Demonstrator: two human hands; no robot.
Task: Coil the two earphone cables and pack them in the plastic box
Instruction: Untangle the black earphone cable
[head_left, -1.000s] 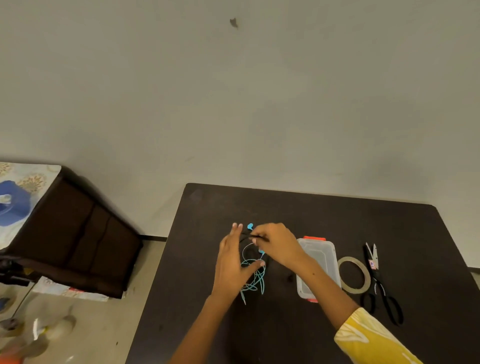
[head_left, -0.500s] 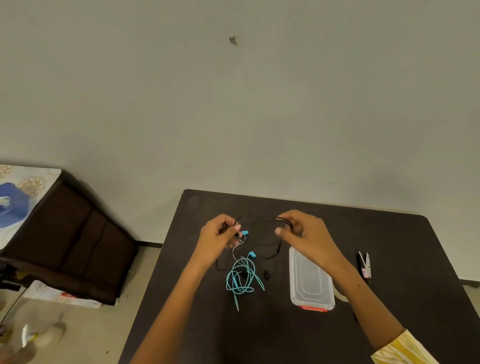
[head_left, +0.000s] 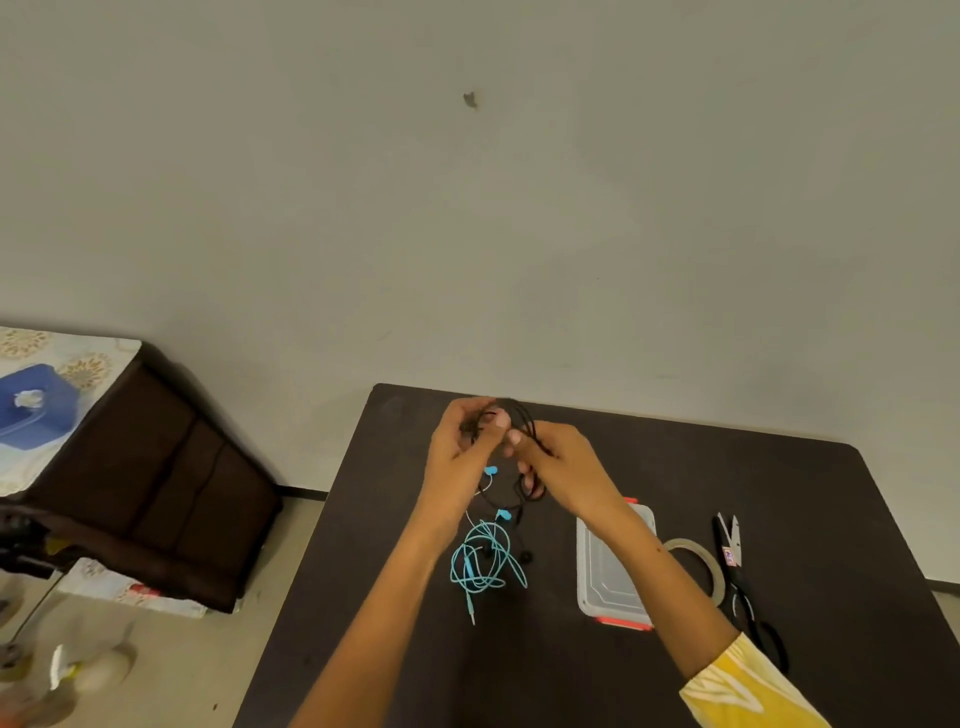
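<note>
Both hands, left hand (head_left: 457, 447) and right hand (head_left: 563, 467), grip pinching black earphone cable (head_left: 524, 421), coiling midway. Blue earphone cable (head_left: 485, 564) loose mid-surface; plastic box (head_left: 613, 571) closed, nothing packed.

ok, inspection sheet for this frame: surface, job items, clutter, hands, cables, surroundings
Surface: dark table.
Job's things: black earphone cable held up in loops; blue earphone cable loosely tangled on the table; plastic box, lid on.
Clutter: tape roll, scissors, right of the box.
Grippers: left hand and right hand both grip the black cable.
Cables: only the earphones.
Surroundings: plain wall; brown cabinet at left.
</note>
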